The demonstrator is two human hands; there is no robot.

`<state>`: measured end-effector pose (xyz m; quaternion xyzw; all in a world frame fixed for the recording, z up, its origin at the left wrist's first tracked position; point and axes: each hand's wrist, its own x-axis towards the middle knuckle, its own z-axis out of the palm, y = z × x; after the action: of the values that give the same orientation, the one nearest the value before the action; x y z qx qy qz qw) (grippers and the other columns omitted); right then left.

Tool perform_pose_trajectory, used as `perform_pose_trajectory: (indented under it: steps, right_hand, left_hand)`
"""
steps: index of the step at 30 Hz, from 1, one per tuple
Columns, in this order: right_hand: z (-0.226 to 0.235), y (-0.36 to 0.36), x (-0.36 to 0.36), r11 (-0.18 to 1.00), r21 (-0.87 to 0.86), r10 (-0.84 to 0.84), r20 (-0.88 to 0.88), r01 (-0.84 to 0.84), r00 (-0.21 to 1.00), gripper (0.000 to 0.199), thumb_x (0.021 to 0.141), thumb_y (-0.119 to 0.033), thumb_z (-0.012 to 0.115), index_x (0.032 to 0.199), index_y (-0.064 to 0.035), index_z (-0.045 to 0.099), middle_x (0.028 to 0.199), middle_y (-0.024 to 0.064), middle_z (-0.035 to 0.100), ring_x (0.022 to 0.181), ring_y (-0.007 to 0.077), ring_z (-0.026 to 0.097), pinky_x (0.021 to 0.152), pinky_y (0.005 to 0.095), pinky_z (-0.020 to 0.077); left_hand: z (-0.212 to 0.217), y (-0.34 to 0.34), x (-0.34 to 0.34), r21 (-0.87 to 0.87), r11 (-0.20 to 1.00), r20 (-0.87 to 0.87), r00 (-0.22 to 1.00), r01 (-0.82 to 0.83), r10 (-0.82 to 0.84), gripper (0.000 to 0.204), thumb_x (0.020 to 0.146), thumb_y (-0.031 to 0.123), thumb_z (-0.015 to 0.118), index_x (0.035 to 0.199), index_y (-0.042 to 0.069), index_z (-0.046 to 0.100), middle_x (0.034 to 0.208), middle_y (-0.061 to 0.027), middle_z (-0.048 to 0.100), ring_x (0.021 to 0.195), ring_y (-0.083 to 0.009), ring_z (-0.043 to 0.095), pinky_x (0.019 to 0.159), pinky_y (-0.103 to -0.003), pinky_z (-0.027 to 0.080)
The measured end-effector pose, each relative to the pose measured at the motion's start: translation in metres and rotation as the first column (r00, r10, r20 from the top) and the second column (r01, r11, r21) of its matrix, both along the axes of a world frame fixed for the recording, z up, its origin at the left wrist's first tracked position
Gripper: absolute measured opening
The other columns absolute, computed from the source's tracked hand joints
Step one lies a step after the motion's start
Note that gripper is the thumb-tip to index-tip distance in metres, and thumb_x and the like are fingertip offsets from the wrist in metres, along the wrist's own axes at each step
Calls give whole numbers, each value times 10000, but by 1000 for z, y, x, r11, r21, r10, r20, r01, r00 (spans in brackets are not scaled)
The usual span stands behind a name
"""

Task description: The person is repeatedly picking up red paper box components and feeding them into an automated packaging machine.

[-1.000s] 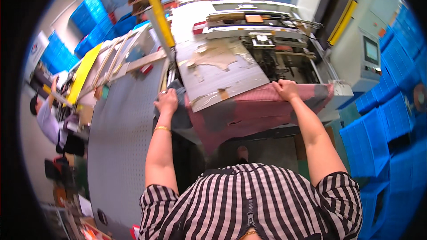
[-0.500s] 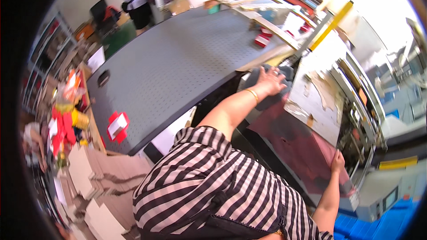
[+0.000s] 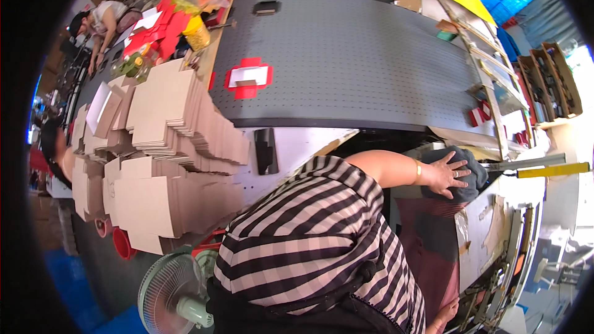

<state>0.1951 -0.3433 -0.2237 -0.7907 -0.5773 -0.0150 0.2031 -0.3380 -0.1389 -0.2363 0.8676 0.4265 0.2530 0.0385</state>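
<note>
My left hand (image 3: 447, 176) lies with its fingers spread on a bunched dark grey cloth (image 3: 471, 167). Below it hangs a dark red and grey patterned cloth (image 3: 430, 260), between my body and a white board (image 3: 486, 229) with torn brown patches. Low in the view, my right hand (image 3: 448, 311) is closed at the edge of the dark red cloth, its fingers only partly showing. On the grey perforated belt table (image 3: 346, 62) a red cross-shaped box blank (image 3: 247, 78) with a white middle lies flat.
Stacks of brown cardboard blanks (image 3: 161, 105) stand at the left, above a pale green fan (image 3: 170, 297). A yellow-ended bar (image 3: 554, 170) sticks out at the right, near a wooden frame (image 3: 489, 68). Other people work at the far left (image 3: 108, 18) and beyond the table.
The view has turned leftward, bringing in the fan and more of the cardboard stacks. My left hand stays on the grey cloth and my right hand stays at the dark red cloth's edge.
</note>
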Motion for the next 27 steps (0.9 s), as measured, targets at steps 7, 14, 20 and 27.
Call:
perform_pose_trajectory:
  steps: [7,14,20,27]
  right_hand:
    - [6,-1,5,983,-137,-119,28,122,992,665,968,-573,380,1115,17,649,1052,256,656,963,442,594,847,466,443]
    - [-10,16,21,971,-112,-212,1,211,977,691,956,-597,382,1184,0,644,1140,246,645,1053,418,589,902,446,442]
    - [-8,20,30,960,-148,-233,43,237,972,679,956,-585,404,1178,9,647,1149,249,641,1070,421,584,917,438,439]
    - [-7,18,25,974,-137,-183,-9,180,983,666,963,-567,413,1155,26,649,1089,273,649,1015,404,608,893,435,446]
  left_hand:
    - [-96,-59,-242,-658,477,-14,642,-584,767,272,838,330,601,858,93,732,904,-136,706,835,-356,667,721,-456,523]
    - [-121,-200,-461,-292,-166,-209,-107,-942,972,230,808,184,665,1018,92,678,1038,-155,651,993,-343,633,814,-447,550]
    - [-120,-237,-477,-63,-241,-203,-224,-968,953,314,827,183,649,1127,98,674,1194,-129,610,1163,-306,520,906,-404,495]
    - [-114,-223,-485,-470,-44,-146,28,-882,989,202,855,291,658,931,125,745,954,-141,711,933,-284,679,817,-418,532]
